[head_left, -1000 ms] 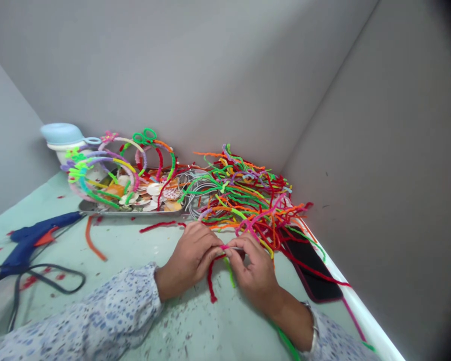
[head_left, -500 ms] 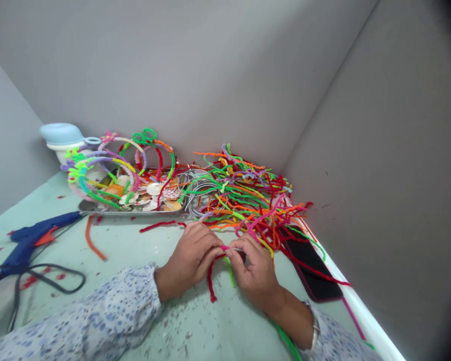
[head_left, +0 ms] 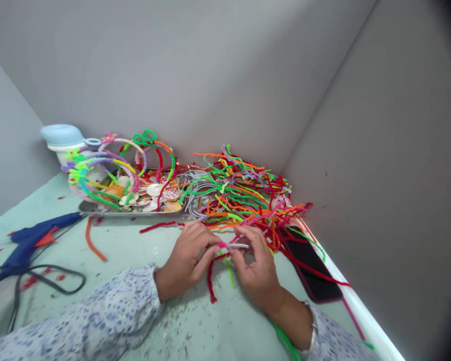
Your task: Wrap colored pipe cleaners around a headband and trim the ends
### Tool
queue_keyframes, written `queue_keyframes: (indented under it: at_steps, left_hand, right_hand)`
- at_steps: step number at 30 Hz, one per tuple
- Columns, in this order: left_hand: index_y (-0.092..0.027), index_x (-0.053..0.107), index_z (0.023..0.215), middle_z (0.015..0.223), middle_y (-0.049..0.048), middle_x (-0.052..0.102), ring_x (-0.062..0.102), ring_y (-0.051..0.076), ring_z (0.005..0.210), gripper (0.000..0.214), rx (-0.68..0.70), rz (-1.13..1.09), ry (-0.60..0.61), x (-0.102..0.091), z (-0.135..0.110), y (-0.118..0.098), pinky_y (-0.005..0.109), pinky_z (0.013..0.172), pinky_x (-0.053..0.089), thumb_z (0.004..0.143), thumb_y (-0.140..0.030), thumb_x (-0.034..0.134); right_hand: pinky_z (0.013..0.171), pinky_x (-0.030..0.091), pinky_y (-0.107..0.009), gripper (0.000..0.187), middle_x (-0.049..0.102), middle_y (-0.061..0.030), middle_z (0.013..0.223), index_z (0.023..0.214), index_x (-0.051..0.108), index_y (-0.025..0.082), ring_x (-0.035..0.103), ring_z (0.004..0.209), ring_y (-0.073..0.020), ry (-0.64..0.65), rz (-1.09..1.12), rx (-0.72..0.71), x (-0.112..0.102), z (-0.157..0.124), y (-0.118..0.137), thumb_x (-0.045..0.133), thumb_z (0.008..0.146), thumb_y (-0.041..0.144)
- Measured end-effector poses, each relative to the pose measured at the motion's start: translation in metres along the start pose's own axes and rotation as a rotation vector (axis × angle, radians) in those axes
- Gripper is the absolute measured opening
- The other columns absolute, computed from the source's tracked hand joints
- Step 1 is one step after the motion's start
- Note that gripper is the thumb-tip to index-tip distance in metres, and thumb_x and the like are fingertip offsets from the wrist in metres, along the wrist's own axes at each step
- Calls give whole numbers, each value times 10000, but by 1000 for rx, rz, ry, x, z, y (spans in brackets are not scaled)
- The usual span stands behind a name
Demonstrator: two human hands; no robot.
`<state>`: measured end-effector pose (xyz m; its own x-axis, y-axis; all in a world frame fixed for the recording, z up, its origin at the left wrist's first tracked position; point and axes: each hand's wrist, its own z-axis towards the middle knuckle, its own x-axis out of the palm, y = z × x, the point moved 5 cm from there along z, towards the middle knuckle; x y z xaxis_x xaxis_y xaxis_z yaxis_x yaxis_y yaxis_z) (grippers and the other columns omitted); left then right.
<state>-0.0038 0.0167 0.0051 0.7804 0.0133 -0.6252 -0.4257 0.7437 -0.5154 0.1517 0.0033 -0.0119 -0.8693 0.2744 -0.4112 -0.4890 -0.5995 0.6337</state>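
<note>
Lying on the pale green desk (head_left: 135, 250), nearer than the shallow silver metal tray (head_left: 135, 214) and to its left, is a blue plastic glue gun with an orange trigger (head_left: 30, 240), a looped black cable (head_left: 69, 290) beside it. A white bottle with a pale blue lid (head_left: 62, 138) stands behind the tray's left end. Multicoloured fuzzy headbands (head_left: 124, 164) stand on the tray's left half, among flat white and orange seashells (head_left: 154, 189). A short orange strip (head_left: 90, 243) lies just in front of the tray.

In front of the tray's right end, the left hand (head_left: 188, 255) pinches a thin grey-white band (head_left: 239, 245) wrapped partly in pink chenille (head_left: 222, 244). The band's bare end points right, into the curled right hand (head_left: 257, 265), whose thumb and forefinger stand apart; whether it grips the pink strand cannot be told. A dark red fuzzy strand (head_left: 211, 286) hangs below.

Right of the tray spreads a tangled heap of bright chenille stems (head_left: 244, 190), with thin grey hoops (head_left: 195, 190) nearest it. Farther right lies a black phone (head_left: 315, 273), crossed by a red stem (head_left: 323, 276).
</note>
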Motion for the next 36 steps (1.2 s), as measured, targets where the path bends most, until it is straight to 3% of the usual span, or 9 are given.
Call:
queue_keyframes:
  at_steps: [6, 12, 16, 19, 22, 25, 29, 33, 36]
  left_hand:
    - [-187, 566, 954, 862, 50, 592, 498, 194, 851, 111, -51, -35, -49, -3, -1, 2, 360, 786, 392, 922, -178, 461]
    - [-190, 560, 935, 861, 45, 586, 505, 194, 848, 91, -81, -39, -88, -5, -2, 2, 350, 779, 398, 919, -177, 472]
    - [-187, 569, 948, 859, 42, 587, 509, 188, 847, 97, -80, -61, -103, -6, -2, 2, 346, 779, 395, 916, -169, 479]
    - [-186, 578, 963, 869, 45, 589, 514, 188, 857, 109, -86, -86, -131, -8, -3, 2, 350, 793, 394, 916, -171, 480]
    - [-183, 582, 961, 851, 45, 587, 513, 188, 841, 116, -87, -88, -146, -9, -3, 2, 352, 785, 390, 918, -179, 474]
    - [-184, 580, 962, 843, 43, 586, 510, 187, 830, 117, -81, -85, -148, -9, -4, 2, 349, 777, 386, 917, -177, 472]
    - [-182, 571, 979, 859, 43, 589, 508, 186, 846, 122, -70, -108, -136, -8, -4, 1, 348, 794, 385, 908, -158, 475]
    - [-176, 566, 984, 875, 48, 577, 512, 186, 855, 127, -98, -138, -149, -8, -5, 2, 338, 792, 393, 910, -161, 464]
    - [-184, 569, 1005, 902, 45, 589, 522, 183, 866, 143, -119, -154, -154, -8, -5, 4, 329, 796, 397, 912, -160, 463]
  right_hand:
    - [724, 571, -333, 345, 602, -91, 1074, 1192, 527, 235, 618, 953, -215, 49, 9, -2, 3, -1, -1, 544, 863, 132]
    - [694, 566, -317, 375, 616, -74, 1038, 1207, 499, 236, 644, 792, -175, 24, 1, -28, 2, -5, 0, 564, 856, 122]
    - [693, 560, -314, 377, 577, -89, 1098, 1202, 497, 231, 633, 805, -169, -7, 12, -27, 1, -5, 1, 570, 850, 120]
    - [645, 538, -300, 246, 571, -68, 976, 1066, 531, 215, 601, 785, -170, -69, 2, -39, -4, -4, 4, 572, 842, 120]
    - [647, 516, -302, 110, 564, -30, 809, 894, 541, 212, 573, 741, -170, -6, -13, -79, -2, -3, 7, 564, 844, 118]
    - [785, 519, -354, 107, 624, -54, 858, 934, 583, 202, 600, 854, -199, 119, -42, -110, 5, -2, 6, 560, 856, 132]
    - [926, 487, -392, 155, 639, -115, 1057, 1015, 606, 179, 571, 1075, -243, 193, -92, -108, 10, -1, 4, 562, 867, 165]
    - [1016, 435, -413, 254, 538, -150, 1273, 1121, 572, 172, 478, 1233, -263, 215, -112, -118, 9, -1, 6, 558, 868, 185]
    - [1017, 435, -423, 314, 527, -150, 1278, 1171, 544, 173, 466, 1245, -269, 198, -105, -130, 8, -2, 8, 573, 858, 187]
